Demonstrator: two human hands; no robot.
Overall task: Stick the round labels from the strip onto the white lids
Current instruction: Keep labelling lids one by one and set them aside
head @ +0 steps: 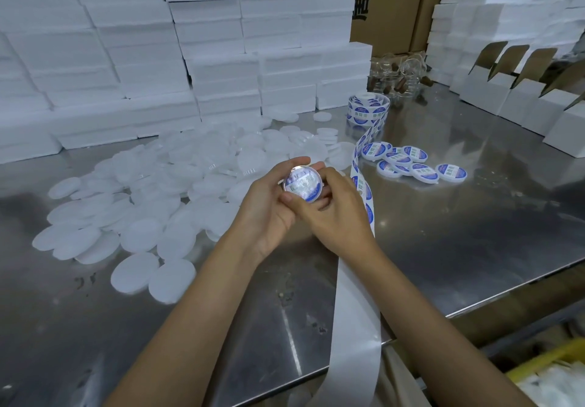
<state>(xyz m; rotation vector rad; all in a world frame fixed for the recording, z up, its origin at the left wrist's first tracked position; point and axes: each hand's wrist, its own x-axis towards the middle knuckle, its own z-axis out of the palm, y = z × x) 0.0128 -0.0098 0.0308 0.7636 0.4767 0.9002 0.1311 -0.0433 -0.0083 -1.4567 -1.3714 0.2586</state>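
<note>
I see the round white plastic lid with a blue-and-white label [303,184] held up over the steel table [443,248], approx. centre. Left hand [272,204] cups it from below, fingers curled round its far rim. Right hand [332,213] comes across from the right, thumb pressing the lid's near edge, fingers wrapped under it. Both forearms reach fwd. The white label strip [361,185] trails just right of the hands; the heap of plain white lids [177,185] lies left, the labelled lids [408,161] right.

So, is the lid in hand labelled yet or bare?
Labelled: the lid held in both hands shows a blue-and-white round label across its top face.
</note>
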